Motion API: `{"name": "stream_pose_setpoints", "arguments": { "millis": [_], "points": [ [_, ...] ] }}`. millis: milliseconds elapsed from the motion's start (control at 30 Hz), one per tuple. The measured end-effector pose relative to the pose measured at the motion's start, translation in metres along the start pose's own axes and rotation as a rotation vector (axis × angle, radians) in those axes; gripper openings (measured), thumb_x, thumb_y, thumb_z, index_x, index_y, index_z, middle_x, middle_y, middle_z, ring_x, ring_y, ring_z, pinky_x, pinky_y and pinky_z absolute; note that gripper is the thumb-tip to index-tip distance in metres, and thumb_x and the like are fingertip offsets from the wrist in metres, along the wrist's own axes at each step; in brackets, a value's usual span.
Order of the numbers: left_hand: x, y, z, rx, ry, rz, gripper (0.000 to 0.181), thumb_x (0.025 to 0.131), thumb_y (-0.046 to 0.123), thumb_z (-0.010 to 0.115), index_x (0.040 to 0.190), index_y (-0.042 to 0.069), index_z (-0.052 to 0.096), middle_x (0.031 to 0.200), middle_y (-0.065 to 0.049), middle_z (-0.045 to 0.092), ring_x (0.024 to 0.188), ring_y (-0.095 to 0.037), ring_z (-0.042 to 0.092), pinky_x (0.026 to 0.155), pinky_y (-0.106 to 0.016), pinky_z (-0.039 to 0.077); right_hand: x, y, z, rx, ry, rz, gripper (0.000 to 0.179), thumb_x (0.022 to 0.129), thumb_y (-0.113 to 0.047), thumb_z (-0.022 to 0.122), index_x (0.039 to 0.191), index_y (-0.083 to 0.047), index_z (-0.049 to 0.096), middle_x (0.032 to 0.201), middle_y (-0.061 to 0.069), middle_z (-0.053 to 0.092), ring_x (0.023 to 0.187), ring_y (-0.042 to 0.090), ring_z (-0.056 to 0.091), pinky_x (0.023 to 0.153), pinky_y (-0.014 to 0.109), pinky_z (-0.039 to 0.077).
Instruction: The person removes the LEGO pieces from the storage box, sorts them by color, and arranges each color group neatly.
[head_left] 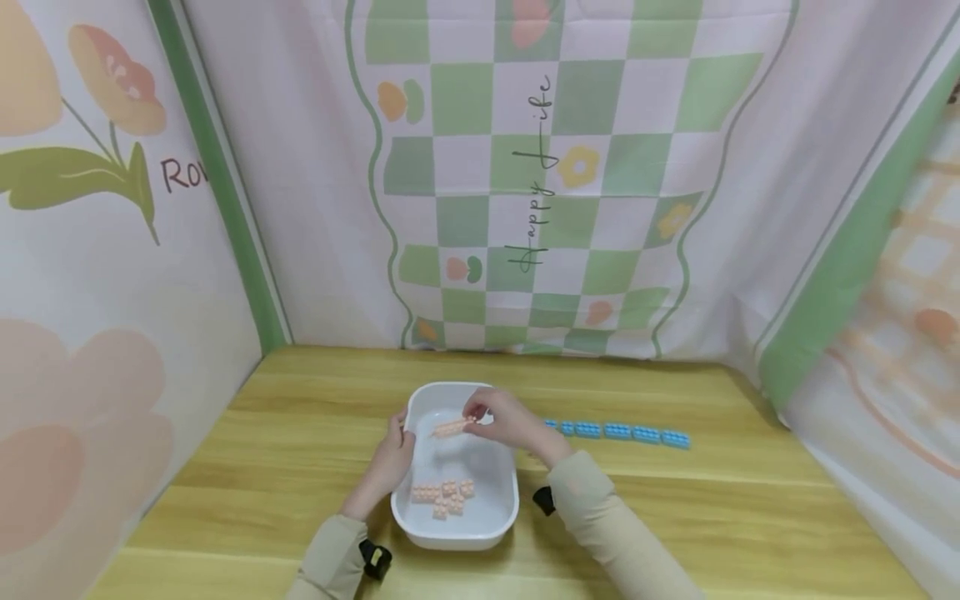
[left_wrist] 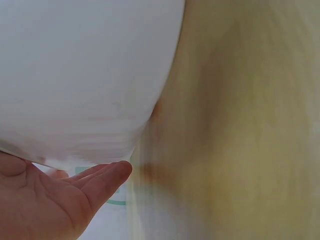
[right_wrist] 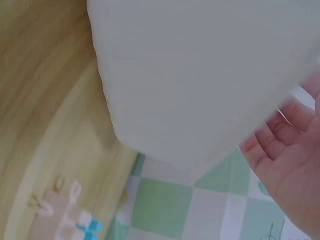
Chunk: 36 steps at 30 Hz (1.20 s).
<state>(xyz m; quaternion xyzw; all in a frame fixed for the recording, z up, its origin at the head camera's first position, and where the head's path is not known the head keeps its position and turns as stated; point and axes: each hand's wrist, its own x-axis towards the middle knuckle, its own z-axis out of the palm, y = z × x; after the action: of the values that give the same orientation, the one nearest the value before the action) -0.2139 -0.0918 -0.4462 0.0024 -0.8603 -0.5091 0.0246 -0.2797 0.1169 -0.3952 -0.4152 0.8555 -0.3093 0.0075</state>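
A white plastic tub [head_left: 456, 537] stands on the table in the head view. My left hand [head_left: 392, 458] holds its left rim, thumb over the edge; the left wrist view shows the fingers [left_wrist: 107, 184] against the outer wall. Over the tub's far right part, my right hand [head_left: 501, 417] pinches a peach toy building brick [head_left: 452, 428], long and studded, possibly several in a row. Several loose peach bricks [head_left: 441, 497] lie in the near end of the tub. In the right wrist view the tub wall hides what the right fingertips hold.
Right of the tub, a row of several blue bricks [head_left: 617, 431] lies on the wooden table [head_left: 300, 417], its left end partly behind the right hand. A checkered curtain [head_left: 525, 208] hangs at the table's back edge, with printed cloth on both sides.
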Motion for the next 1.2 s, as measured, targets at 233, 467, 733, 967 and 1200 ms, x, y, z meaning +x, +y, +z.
{"name": "stream_pose_setpoints", "arguments": {
  "millis": [233, 467, 733, 967, 1200],
  "points": [
    [0.0, 0.002, 0.0, 0.011, 0.011, -0.02, 0.049, 0.099, 0.014, 0.03, 0.144, -0.003, 0.02, 0.132, -0.037, 0.044, 0.104, -0.043, 0.058, 0.082, -0.046, 0.054, -0.015, 0.001, -0.014, -0.003, 0.024, 0.091, 0.017, 0.086, -0.015, 0.067, 0.1, -0.005, 0.065, 0.096, 0.005, 0.065, 0.089, 0.018, 0.062, 0.084, 0.04, 0.052],
    [0.0, -0.002, 0.0, 0.0, 0.012, -0.01, 0.048, 0.099, 0.013, 0.028, 0.144, -0.002, 0.02, 0.133, -0.037, 0.042, 0.105, -0.044, 0.057, 0.082, -0.047, 0.053, -0.033, 0.006, -0.025, -0.001, 0.096, 0.132, 0.016, 0.086, -0.016, 0.068, 0.099, -0.006, 0.066, 0.094, 0.004, 0.065, 0.088, 0.018, 0.061, 0.084, 0.044, 0.051],
    [0.0, -0.004, -0.001, -0.07, -0.009, -0.017, 0.048, 0.1, 0.014, 0.027, 0.145, 0.0, 0.019, 0.131, -0.038, 0.043, 0.101, -0.041, 0.059, 0.08, -0.044, 0.053, -0.055, 0.022, -0.042, 0.003, 0.184, 0.156, 0.017, 0.086, -0.017, 0.067, 0.098, -0.005, 0.066, 0.093, 0.005, 0.065, 0.086, 0.021, 0.061, 0.083, 0.044, 0.052],
    [-0.001, -0.007, -0.001, -0.138, -0.039, -0.037, 0.051, 0.101, 0.018, 0.025, 0.149, 0.003, 0.014, 0.134, -0.035, 0.042, 0.11, -0.042, 0.054, 0.092, -0.05, 0.048, -0.08, 0.035, -0.059, -0.001, 0.225, 0.223, 0.017, 0.085, -0.017, 0.067, 0.098, -0.005, 0.065, 0.092, 0.005, 0.064, 0.086, 0.018, 0.059, 0.083, 0.043, 0.051],
    [-0.001, -0.009, -0.002, -0.292, -0.1, -0.017, 0.053, 0.101, 0.015, 0.025, 0.15, 0.002, 0.009, 0.149, -0.031, 0.019, 0.127, -0.048, 0.037, 0.101, -0.054, 0.039, -0.11, 0.052, -0.07, -0.026, 0.265, 0.3, 0.017, 0.086, -0.019, 0.067, 0.097, -0.006, 0.065, 0.092, 0.004, 0.063, 0.085, 0.018, 0.059, 0.08, 0.04, 0.051]
  ]
}}
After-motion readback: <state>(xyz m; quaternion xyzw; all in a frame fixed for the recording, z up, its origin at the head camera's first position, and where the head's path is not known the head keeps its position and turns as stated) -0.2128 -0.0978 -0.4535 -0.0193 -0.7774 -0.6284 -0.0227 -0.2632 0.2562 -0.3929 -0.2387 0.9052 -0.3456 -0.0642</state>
